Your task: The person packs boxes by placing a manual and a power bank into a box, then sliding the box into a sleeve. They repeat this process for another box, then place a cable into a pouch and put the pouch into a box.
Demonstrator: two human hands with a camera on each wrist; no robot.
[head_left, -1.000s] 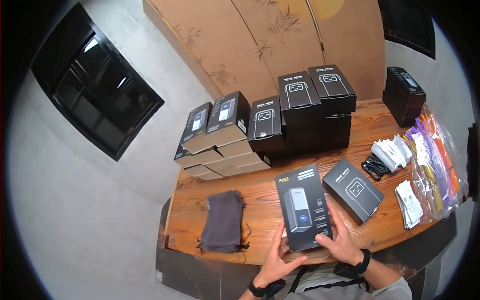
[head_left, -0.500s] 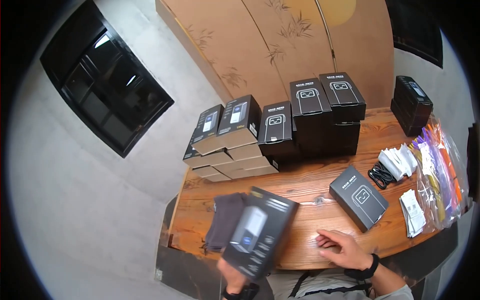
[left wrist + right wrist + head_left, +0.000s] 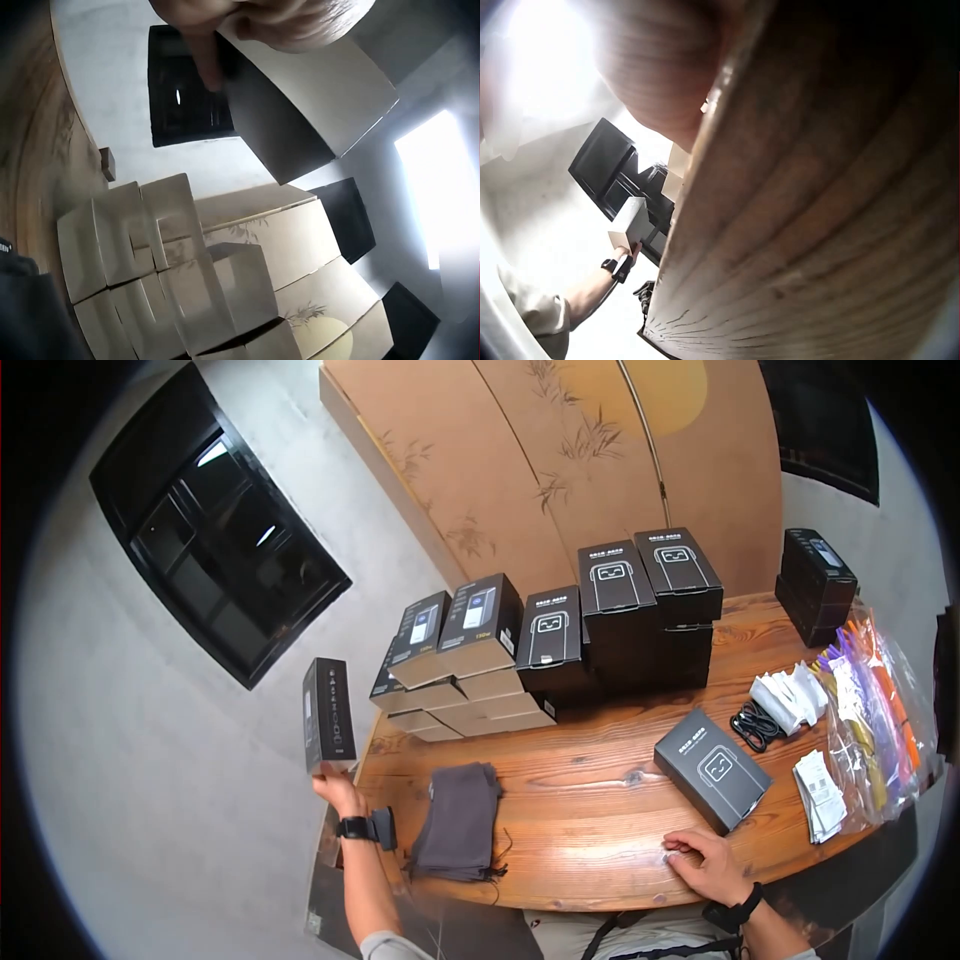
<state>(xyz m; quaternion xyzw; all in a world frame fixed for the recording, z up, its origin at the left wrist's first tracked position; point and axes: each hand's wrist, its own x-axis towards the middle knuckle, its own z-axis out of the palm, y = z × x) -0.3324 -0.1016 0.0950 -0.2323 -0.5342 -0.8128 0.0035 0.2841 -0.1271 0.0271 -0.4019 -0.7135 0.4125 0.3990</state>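
Our left hand (image 3: pixel 338 790) grips a box (image 3: pixel 330 710) low at eight o'clock, seemingly for support; our right hand (image 3: pixel 708 868) curls loosely at five.

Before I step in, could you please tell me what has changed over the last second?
The left hand carried the held box leftward, beyond the table, turning it side-on; the right hand let go of it. The stacked boxes, dark cloth and cable stayed put.
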